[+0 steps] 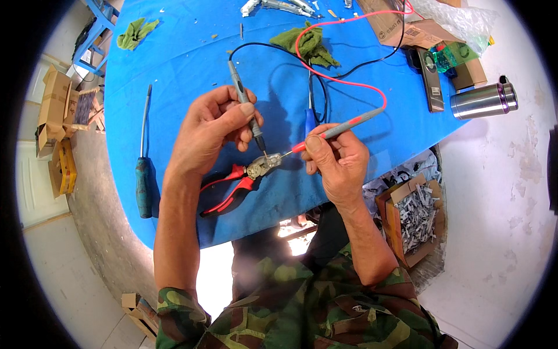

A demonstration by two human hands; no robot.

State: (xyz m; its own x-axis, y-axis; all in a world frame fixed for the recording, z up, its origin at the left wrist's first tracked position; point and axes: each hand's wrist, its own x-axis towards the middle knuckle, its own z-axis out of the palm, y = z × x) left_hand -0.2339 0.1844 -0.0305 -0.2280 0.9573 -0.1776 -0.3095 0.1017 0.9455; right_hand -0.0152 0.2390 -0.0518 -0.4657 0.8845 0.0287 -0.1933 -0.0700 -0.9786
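Observation:
My left hand point(215, 125) is closed round a grey-and-black test probe point(257, 132), its tip pointing down at the jaws of a pair of pliers point(254, 171). The red-handled pliers lie on the blue-covered table point(192, 35). From the other side, my right hand point(343, 163) pinches a red-and-grey test probe point(356, 121), and its thin metal tip reaches the end of the jaws. Both tips appear to touch the shiny jaw area; whether a small part sits in the jaws I cannot make out. A black lead and a red lead run from the probes toward the upper right.
Left of my forearm lies a teal-handled screwdriver point(144, 185); a blue-handled tool point(310, 121) lies beyond my right hand. Green cloths point(308, 44) are farther back. A steel flask point(483, 102) and cardboard point(415, 34) stand at right. Below the table edge is a box point(393, 227) of shredded paper.

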